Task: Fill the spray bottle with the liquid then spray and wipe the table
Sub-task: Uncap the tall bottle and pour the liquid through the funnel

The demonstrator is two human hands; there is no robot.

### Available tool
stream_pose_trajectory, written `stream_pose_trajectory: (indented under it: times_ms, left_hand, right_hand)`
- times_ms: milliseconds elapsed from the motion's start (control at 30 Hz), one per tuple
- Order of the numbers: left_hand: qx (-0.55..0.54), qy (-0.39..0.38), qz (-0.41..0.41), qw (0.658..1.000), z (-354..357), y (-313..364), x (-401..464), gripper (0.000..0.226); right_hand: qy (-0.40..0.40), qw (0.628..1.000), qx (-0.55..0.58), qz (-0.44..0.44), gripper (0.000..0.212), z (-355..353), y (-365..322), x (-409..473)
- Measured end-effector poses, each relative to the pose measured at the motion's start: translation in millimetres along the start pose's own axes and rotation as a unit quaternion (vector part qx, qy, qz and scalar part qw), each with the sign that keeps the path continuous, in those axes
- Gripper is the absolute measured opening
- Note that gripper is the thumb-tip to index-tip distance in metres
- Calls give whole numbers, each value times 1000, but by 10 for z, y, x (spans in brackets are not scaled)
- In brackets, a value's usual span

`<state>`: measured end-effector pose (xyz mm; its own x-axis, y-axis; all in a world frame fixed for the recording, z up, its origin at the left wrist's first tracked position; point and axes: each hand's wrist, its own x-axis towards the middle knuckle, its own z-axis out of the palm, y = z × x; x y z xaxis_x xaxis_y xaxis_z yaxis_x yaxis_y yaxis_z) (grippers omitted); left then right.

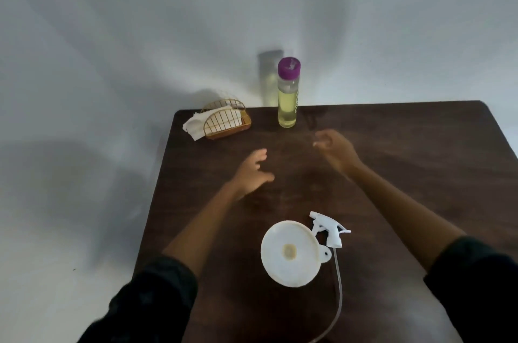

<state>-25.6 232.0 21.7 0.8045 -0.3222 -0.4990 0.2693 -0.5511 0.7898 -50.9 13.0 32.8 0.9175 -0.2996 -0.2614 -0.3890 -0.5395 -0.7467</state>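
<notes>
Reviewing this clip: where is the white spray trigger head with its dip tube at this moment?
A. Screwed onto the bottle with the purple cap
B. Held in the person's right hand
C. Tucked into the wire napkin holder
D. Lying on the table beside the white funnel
D: the spray trigger head lies on the table just right of the white funnel, its dip tube trailing toward the near edge; both hands, left hand and right hand, hold nothing.

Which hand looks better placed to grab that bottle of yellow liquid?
Probably the right hand: it hangs open just beside the bottle, while the left hand sits farther back. Neither holds anything.
</notes>
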Motion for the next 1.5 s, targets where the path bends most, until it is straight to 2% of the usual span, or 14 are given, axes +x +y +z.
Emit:
stream_pose_trajectory:
  times_ms: [267,367,467,667,867,967,1133,1367,1500]
  left_hand:
    - [-62,60,21,996,55,541,1006,104]
    - [-75,71,37,994,119,665,1228,90]
    - [-82,87,61,991,215,732,1388,73]
    - [-26,120,58,991,263,713,1485,52]
    - [34,126,110,985,309,656,992,46]
    - [-7,142,141,980,299,714,671,46]
    - [-30,181,205,961,250,930,111,52]
    - [32,243,279,928,63,1263,-543,56]
    - [55,269,298,914,-15,1419,-840,62]
  right_hand:
    - [21,995,55,-77,71,48,-577,880]
    - [45,992,59,-103,73,163,-691,1034]
    - [85,988,74,-105,66,266,-690,1093]
    - [147,982,51,-109,54,315,-666,950]
    - [152,981,55,-110,55,201,-653,483]
    - [146,980,52,-128,58,74,-775,220]
    - [153,971,60,-176,61,-191,-1060,-248]
    - [135,961,69,-233,64,-636,-1570,-874]
    - [175,940,38,-291,69,-1023,-1992,-1159]
